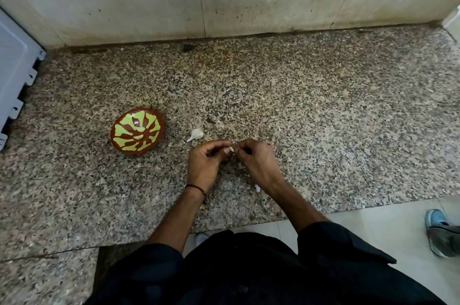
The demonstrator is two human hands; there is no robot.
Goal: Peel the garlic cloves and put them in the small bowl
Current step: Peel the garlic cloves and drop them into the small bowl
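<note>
Together, the left hand [208, 163] and right hand [258, 163] pinch a garlic clove [231, 149] with curled fingers [219, 143], near the small bowl [159, 128].

both forearms reach forward and angle inward, so the hands meet in front of the body. the left hand [206, 164] is turned palm-inward with its fingers curled, thumb and forefinger pinching a small garlic clove [231, 149] at their tips. the right hand [258, 163] shows its back to the camera, fingers curled tight, tips closed on the same clove. the two hands nearly touch. a thin black thread [196, 188] circles the left wrist. dark sleeves [331, 237] cover both arms from about the elbow.
</note>
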